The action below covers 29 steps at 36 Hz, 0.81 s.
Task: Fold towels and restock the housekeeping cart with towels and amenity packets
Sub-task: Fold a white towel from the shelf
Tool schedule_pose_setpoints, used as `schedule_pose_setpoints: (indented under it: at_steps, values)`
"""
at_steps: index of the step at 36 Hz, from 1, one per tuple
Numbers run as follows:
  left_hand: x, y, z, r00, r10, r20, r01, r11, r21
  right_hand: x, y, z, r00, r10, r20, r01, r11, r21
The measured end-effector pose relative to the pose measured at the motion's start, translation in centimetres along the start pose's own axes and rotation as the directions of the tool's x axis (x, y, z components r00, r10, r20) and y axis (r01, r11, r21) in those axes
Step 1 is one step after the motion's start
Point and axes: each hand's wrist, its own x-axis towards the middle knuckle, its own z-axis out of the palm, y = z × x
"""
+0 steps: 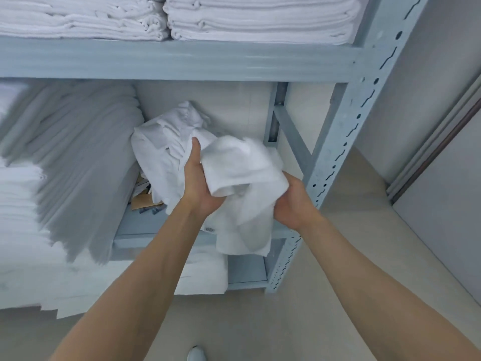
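Now | towel (234, 162): white, crumpled | left hand (200, 188), right hand (291, 204): both gripping it

Both forearms are bare from the bottom edge of the view up to the wrists, with no sleeve showing on either. The left hand (200, 188) and the right hand (294, 201) wear no glove, ring, watch or band that can be seen. At the bottom edge shows the rounded toe of a pale, whitish shoe (195, 354).

Soft terry-cloth towel (234, 162); matt painted metal shelving (335, 152).
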Motion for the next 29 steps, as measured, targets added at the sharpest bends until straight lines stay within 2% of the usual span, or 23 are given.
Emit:
schedule_pose_setpoints:
  at_steps: [4, 8, 10, 12, 16, 18, 19, 21, 24, 26, 29]
  values:
    - [-4.2, -4.6, 0.6, 0.998, 0.058, 0.002, -0.057, 0.984, -0.167, -4.4, -0.7, -0.7, 0.998, 0.066, 0.019, -0.067, 0.991, 0.112]
    - [-8.6, -9.4, 1.3, 0.999, 0.052, -0.003, -0.052, 0.994, -0.094, -7.9, -0.9, -0.5, 0.988, 0.152, 0.013, -0.152, 0.969, 0.193]
    - [-10.4, -11.1, 1.6, 0.999, 0.037, 0.018, -0.037, 0.999, 0.013, -9.1, -0.9, -0.2, 0.985, 0.169, -0.03, -0.158, 0.963, 0.219]
    - [-12.3, -12.3, 2.1, 0.999, 0.04, 0.022, -0.043, 0.977, 0.21, -10.1, -0.9, 0.1, 0.983, 0.16, -0.09, -0.13, 0.954, 0.27]
    - [-14.8, -13.3, 2.8, 0.992, 0.128, -0.01, -0.095, 0.784, 0.613, -11.7, -0.3, 1.4, 0.977, 0.139, -0.159, -0.081, 0.942, 0.326]
    - [-15.7, -13.6, 2.5, 0.979, 0.191, -0.077, -0.077, 0.685, 0.724, -12.4, 0.0, 2.2, 0.977, 0.124, -0.176, -0.061, 0.943, 0.327]
    - [-15.9, -13.8, 2.3, 0.965, 0.217, -0.146, -0.038, 0.67, 0.741, -12.6, 0.1, 2.4, 0.978, 0.122, -0.168, -0.059, 0.939, 0.339]
    - [-16.5, -13.8, 1.8, 0.92, 0.266, -0.288, 0.041, 0.666, 0.745, -13.0, 0.1, 2.8, 0.985, 0.116, -0.128, -0.066, 0.938, 0.341]
    - [-17.6, -13.1, 1.2, 0.876, 0.326, -0.355, 0.048, 0.673, 0.738, -13.9, -0.4, 2.8, 0.989, 0.116, -0.095, -0.088, 0.962, 0.259]
    - [-18.3, -12.2, 1.2, 0.873, 0.31, -0.377, -0.001, 0.774, 0.633, -14.6, -0.7, 2.3, 0.991, 0.112, -0.078, -0.101, 0.986, 0.136]
    - [-19.1, -10.4, 1.5, 0.925, 0.165, -0.342, -0.065, 0.956, 0.287, -15.3, 0.7, 0.0, 0.984, 0.13, -0.119, -0.137, 0.989, -0.058]
